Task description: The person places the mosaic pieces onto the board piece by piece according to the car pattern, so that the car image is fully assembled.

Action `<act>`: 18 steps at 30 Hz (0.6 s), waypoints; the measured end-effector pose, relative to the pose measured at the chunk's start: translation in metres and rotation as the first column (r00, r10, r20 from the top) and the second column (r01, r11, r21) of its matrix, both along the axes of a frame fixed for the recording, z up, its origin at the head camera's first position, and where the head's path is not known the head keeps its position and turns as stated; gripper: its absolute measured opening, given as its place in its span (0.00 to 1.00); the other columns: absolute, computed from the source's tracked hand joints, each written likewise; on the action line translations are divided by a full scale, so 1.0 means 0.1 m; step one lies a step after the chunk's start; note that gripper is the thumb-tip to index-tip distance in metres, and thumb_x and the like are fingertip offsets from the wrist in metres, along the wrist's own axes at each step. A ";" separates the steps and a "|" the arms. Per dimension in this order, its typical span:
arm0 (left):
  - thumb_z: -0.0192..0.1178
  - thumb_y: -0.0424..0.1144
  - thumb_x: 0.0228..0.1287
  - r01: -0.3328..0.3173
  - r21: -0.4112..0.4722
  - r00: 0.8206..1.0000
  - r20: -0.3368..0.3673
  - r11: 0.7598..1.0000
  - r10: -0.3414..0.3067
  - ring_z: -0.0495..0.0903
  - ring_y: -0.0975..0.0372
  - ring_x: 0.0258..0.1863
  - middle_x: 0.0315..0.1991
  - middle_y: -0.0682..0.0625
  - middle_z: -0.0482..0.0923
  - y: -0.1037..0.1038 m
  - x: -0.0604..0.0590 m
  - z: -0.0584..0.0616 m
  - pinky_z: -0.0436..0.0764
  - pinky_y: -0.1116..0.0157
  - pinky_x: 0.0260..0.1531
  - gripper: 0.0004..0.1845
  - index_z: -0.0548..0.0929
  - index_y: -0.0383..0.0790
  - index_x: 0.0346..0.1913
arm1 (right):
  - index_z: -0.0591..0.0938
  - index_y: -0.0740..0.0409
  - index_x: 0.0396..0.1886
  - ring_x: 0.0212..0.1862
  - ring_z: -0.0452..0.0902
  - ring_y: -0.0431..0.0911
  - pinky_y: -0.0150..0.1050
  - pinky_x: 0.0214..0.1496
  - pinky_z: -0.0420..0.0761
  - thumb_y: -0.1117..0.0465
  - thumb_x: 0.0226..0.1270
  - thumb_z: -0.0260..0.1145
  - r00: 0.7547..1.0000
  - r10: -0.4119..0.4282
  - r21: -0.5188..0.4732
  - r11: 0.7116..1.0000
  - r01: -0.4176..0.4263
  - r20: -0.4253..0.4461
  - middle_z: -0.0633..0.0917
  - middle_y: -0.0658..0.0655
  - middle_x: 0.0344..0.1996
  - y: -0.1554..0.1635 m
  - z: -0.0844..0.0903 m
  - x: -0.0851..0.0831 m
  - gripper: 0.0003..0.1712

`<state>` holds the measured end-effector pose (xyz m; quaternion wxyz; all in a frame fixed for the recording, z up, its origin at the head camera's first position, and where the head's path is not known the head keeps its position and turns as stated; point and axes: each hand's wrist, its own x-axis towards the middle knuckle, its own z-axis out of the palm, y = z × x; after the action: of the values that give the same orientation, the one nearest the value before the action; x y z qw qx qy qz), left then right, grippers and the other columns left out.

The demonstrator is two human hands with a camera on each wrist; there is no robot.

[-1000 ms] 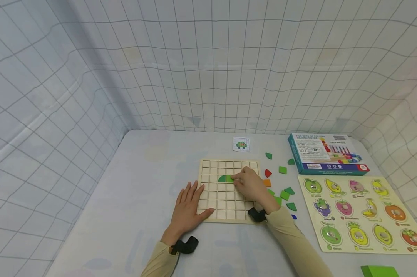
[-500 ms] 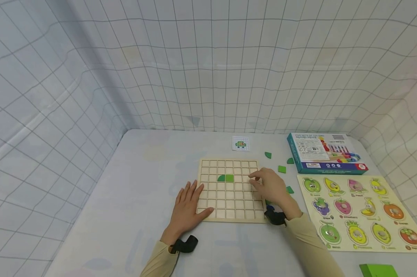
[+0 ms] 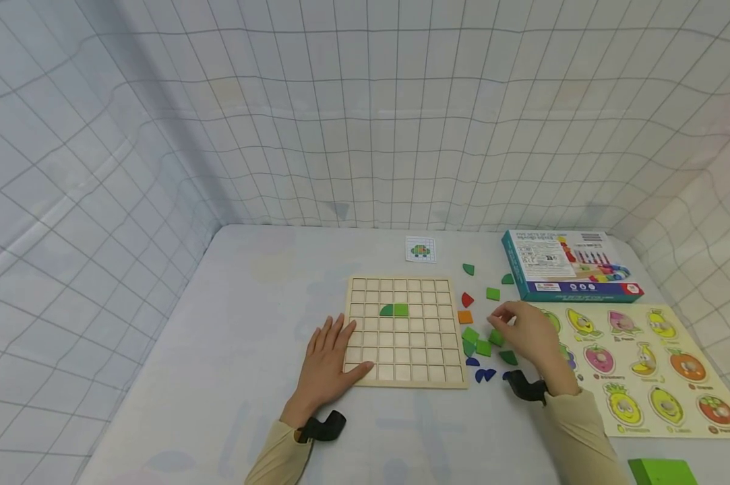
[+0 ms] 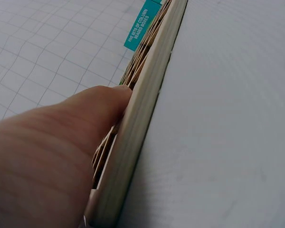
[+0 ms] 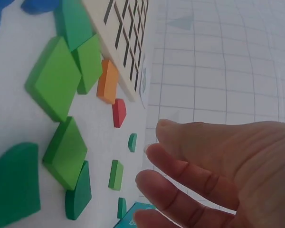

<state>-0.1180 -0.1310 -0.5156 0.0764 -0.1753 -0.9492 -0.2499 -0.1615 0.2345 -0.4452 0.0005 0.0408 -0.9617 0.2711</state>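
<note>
Seen from the head: left hand (image 3: 327, 367) flat, fingers straight, resting on the near left corner of the wooden grid board (image 3: 404, 330) at the middle of the white table (image 3: 231, 323); two green tiles (image 3: 394, 310) seated side by side in the board's third row. Right hand (image 3: 531, 335) with loosely spread fingers hovering over a cluster of loose green pieces (image 3: 481, 342) just right of the board, holding nothing visible; an orange square (image 3: 464, 316) and a red piece (image 3: 467, 299) farther off, blue pieces (image 3: 484, 374) nearer. Teal box (image 3: 567, 265) at the far right, fruit puzzle (image 3: 644, 367) in front of it, small pattern card (image 3: 420, 249) beyond the board. From the left wrist: thumb (image 4: 61, 152) pressed against the board's edge (image 4: 142, 118). From the right wrist: fingers (image 5: 190, 166) relaxed and apart, empty, above green squares (image 5: 54, 78) and darker green quarter-rounds (image 5: 14, 183).
</note>
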 end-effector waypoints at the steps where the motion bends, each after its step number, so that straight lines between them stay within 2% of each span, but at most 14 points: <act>1: 0.60 0.59 0.58 0.000 0.001 1.000 0.000 1.000 0.000 0.44 0.46 0.72 0.72 0.38 0.52 0.00 0.00 0.00 0.43 0.48 0.67 0.44 0.61 0.38 0.71 | 0.84 0.60 0.35 0.29 0.70 0.47 0.39 0.28 0.70 0.56 0.64 0.67 1.000 -0.009 0.007 1.000 0.009 0.008 0.80 0.53 0.28 0.02 0.00 0.01 0.10; 9: 0.60 0.60 0.59 -0.003 0.000 1.000 0.007 1.000 0.003 0.44 0.47 0.72 0.72 0.38 0.52 0.00 0.00 -0.01 0.42 0.49 0.67 0.44 0.61 0.38 0.72 | 0.83 0.63 0.35 0.29 0.70 0.49 0.40 0.29 0.70 0.57 0.60 0.69 0.997 -0.063 0.044 0.997 0.061 0.050 0.78 0.55 0.26 0.16 -0.09 0.08 0.12; 14: 0.60 0.60 0.59 -0.002 -0.003 1.000 0.001 1.000 0.002 0.45 0.46 0.72 0.72 0.38 0.52 0.00 0.00 -0.01 0.43 0.48 0.67 0.44 0.61 0.38 0.71 | 0.82 0.61 0.32 0.29 0.69 0.48 0.40 0.29 0.69 0.55 0.57 0.72 0.995 -0.053 0.033 0.998 0.051 0.088 0.76 0.53 0.23 0.19 -0.09 0.16 0.13; 18: 0.60 0.59 0.59 -0.002 -0.001 1.000 0.002 1.000 0.002 0.45 0.46 0.72 0.72 0.38 0.52 0.00 0.00 0.00 0.43 0.49 0.67 0.44 0.61 0.38 0.71 | 0.81 0.60 0.32 0.30 0.69 0.48 0.40 0.30 0.70 0.51 0.55 0.73 0.988 -0.043 0.028 0.999 0.040 0.150 0.75 0.53 0.23 0.20 -0.08 0.22 0.17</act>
<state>-0.1176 -0.1306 -0.5152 0.0756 -0.1743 -0.9495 -0.2496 -0.1393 0.2541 -0.4535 -0.0669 0.0001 -0.9630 0.2612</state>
